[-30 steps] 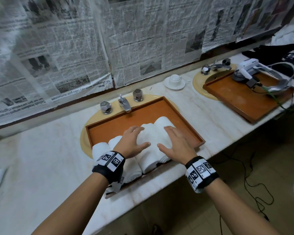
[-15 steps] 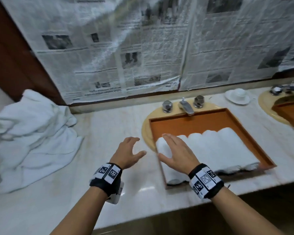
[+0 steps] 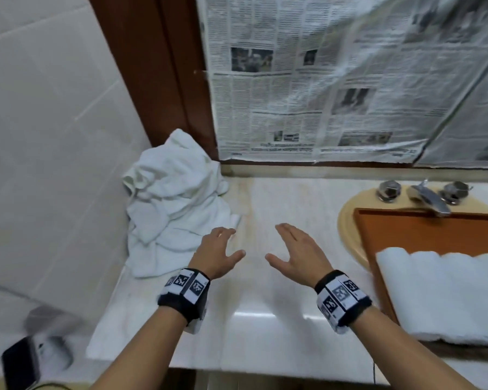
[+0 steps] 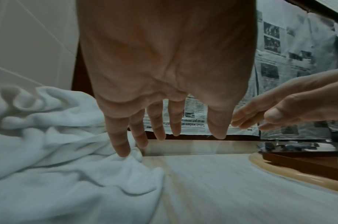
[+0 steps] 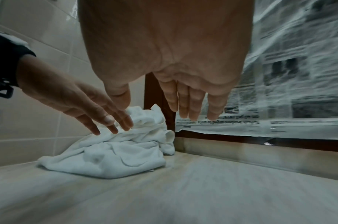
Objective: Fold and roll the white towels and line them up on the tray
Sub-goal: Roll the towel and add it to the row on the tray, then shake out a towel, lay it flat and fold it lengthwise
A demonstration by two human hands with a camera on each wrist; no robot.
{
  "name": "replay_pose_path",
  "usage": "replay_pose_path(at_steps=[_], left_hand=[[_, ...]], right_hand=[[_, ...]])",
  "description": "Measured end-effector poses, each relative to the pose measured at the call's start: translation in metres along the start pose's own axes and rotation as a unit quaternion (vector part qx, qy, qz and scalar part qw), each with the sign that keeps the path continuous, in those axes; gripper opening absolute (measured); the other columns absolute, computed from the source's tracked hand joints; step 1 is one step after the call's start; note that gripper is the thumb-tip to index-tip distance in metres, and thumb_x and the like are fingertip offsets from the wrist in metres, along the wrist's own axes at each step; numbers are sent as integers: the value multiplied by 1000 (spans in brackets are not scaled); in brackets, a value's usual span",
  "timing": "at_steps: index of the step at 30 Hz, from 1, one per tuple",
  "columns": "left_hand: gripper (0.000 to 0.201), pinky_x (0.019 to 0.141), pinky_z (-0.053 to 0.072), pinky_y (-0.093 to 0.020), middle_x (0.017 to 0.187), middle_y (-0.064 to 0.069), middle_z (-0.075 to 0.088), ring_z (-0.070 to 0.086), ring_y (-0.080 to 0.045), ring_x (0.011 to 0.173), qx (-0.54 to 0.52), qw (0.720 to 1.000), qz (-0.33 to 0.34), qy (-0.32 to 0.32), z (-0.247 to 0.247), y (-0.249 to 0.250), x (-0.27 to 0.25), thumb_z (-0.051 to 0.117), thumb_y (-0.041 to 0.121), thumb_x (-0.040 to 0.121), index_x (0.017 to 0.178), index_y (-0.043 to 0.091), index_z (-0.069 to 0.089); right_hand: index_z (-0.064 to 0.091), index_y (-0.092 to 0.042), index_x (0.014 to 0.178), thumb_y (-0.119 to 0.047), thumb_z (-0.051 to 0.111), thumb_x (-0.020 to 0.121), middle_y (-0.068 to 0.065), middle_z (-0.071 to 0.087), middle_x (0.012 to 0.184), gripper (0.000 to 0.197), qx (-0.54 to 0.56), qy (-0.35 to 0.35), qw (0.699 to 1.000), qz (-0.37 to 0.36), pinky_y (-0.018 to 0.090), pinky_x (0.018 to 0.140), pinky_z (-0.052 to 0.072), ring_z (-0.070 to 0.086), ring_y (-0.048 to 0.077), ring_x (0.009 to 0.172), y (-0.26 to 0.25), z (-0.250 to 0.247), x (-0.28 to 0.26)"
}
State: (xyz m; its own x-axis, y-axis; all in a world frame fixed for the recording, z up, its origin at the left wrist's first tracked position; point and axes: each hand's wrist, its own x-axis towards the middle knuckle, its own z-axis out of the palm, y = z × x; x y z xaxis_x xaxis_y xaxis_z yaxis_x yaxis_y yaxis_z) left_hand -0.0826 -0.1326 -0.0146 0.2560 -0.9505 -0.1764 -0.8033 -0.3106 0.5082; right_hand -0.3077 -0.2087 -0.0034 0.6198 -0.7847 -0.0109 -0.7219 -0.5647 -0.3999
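Observation:
A crumpled pile of white towels (image 3: 169,209) (image 4: 49,151) (image 5: 122,145) lies at the counter's far left corner. Several rolled white towels (image 3: 440,294) lie side by side in the orange-brown tray (image 3: 423,229) at the right. My left hand (image 3: 220,249) (image 4: 171,133) (image 5: 99,109) hovers with straight, spread fingers at the pile's right edge; whether it touches the cloth I cannot tell. My right hand (image 3: 293,249) (image 5: 183,109) (image 4: 269,112) is held flat over bare counter, between the pile and the tray. Both hands hold nothing.
The marble counter (image 3: 265,319) runs to a tiled wall (image 3: 54,136) on the left and a newspaper-covered panel (image 3: 321,80) behind. The tray sits over a yellow basin (image 3: 347,229) with a tap (image 3: 428,201). A dark device (image 3: 20,364) sits below the counter's left end.
Both hands lifted off the rolled towels in the tray and moved left across the counter to the crumpled pile. The view swung left with them.

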Motion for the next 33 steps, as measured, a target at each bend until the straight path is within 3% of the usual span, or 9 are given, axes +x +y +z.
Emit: replay_pose_path(at_steps=[5, 9, 13, 16, 20, 24, 28, 30, 33], left_hand=[[65, 109, 37, -39, 153, 3, 34, 34, -24, 137, -5, 999, -36, 22, -24, -39, 2, 61, 51, 91, 148, 25, 40], [66, 108, 38, -43, 152, 3, 35, 35, -25, 136, 2, 996, -74, 56, -46, -64, 14, 62, 49, 91, 148, 24, 39], [68, 106, 40, -45, 153, 0, 34, 36, -29, 135, 24, 991, -100, 86, -73, -87, 38, 62, 48, 91, 149, 22, 38], [69, 107, 39, -46, 154, -3, 31, 34, -31, 137, 36, 987, -112, 107, -92, -101, 61, 64, 46, 91, 149, 20, 37], [73, 107, 40, -49, 157, -3, 25, 30, -31, 140, 51, 981, -123, 142, -111, -113, 93, 67, 42, 89, 150, 20, 34], [78, 102, 45, -47, 154, -3, 28, 41, -32, 131, 96, 975, -117, 165, -119, -122, 115, 73, 37, 82, 148, 21, 36], [70, 92, 48, -45, 139, -5, 37, 45, -34, 120, 110, 965, -142, 190, -121, -123, 123, 74, 30, 79, 140, 21, 42], [64, 87, 50, -48, 133, -8, 38, 42, -35, 119, 85, 958, -159, 224, -124, -125, 122, 74, 26, 76, 133, 18, 46], [67, 91, 45, -47, 132, -11, 39, 44, -37, 111, 85, 944, -162, 275, -129, -134, 117, 75, 23, 69, 130, 15, 47]], right_hand=[[28, -14, 153, -62, 49, 90, 5, 29, 158, 82, -21, -30, 998, -51, 31, 119, 20, 28, 21, 144, -36, 17, 43], [34, -12, 150, -69, 36, 82, 7, 36, 155, 89, -24, -31, 995, -96, 33, 117, 25, 35, 24, 141, -57, 26, 85], [32, -11, 151, -57, 52, 91, 9, 33, 156, 78, -26, -35, 990, -133, 33, 117, 22, 33, 25, 141, -74, 28, 134], [31, -11, 151, -52, 53, 93, 7, 33, 156, 74, -27, -24, 988, -151, 33, 115, 23, 33, 24, 141, -84, 28, 168], [30, -11, 151, -48, 55, 93, 7, 34, 155, 73, -15, -23, 988, -155, 38, 108, 35, 39, 27, 136, -96, 30, 227], [25, -13, 151, -45, 56, 93, 9, 36, 149, 73, -18, -39, 991, -130, 45, 99, 44, 43, 32, 128, -112, 39, 272], [43, -10, 132, -24, 50, 97, 9, 46, 131, 38, -56, -48, 990, -124, 40, 90, 44, 47, 30, 120, -132, 52, 285], [49, -10, 123, -22, 52, 96, 8, 51, 123, 30, -7, -16, 990, -139, 38, 85, 43, 48, 27, 114, -136, 49, 281], [56, -10, 112, -24, 59, 93, 6, 54, 109, 23, 105, 53, 975, -191, 38, 76, 44, 51, 25, 101, -132, 31, 262]])
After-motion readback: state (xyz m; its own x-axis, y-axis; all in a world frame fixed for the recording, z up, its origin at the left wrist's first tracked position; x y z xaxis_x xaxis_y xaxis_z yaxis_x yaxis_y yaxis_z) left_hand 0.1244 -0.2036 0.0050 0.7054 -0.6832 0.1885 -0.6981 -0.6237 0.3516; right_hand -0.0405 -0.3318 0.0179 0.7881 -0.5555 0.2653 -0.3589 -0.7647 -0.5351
